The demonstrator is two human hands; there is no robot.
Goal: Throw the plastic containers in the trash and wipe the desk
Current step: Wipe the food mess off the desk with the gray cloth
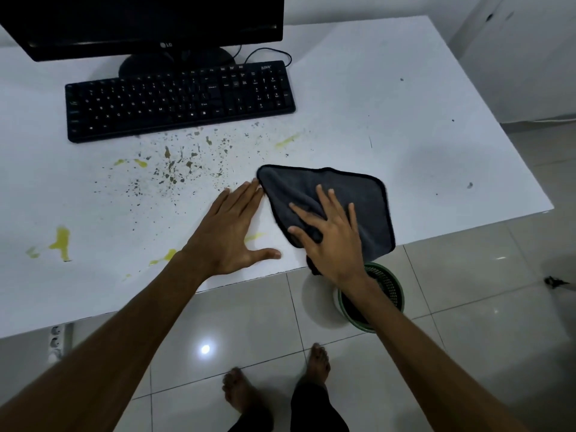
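A dark grey cloth (343, 194) lies on the white desk (405, 104) close to its near edge, one corner hanging over that edge. The right hand (332, 241) presses on it with fingers (324, 198) spread and nearly straight, the cloth bunched slightly under the palm. The left hand (230, 229) lies flat on the bare desk just left of the cloth, fingers straight and together, thumb out to the side, fingertips touching the cloth's left corner.

Brown specks (174, 169) and yellow smears (60, 241) cover the desk left of and beyond the hands, up to a black keyboard (177, 101) in front of a monitor (146, 23). To the right of the cloth the desk is mostly plain white out to its right edge.

Below the near edge, on the tiled floor (249, 322), stands a green mesh bin (386, 288), partly hidden by the right forearm.
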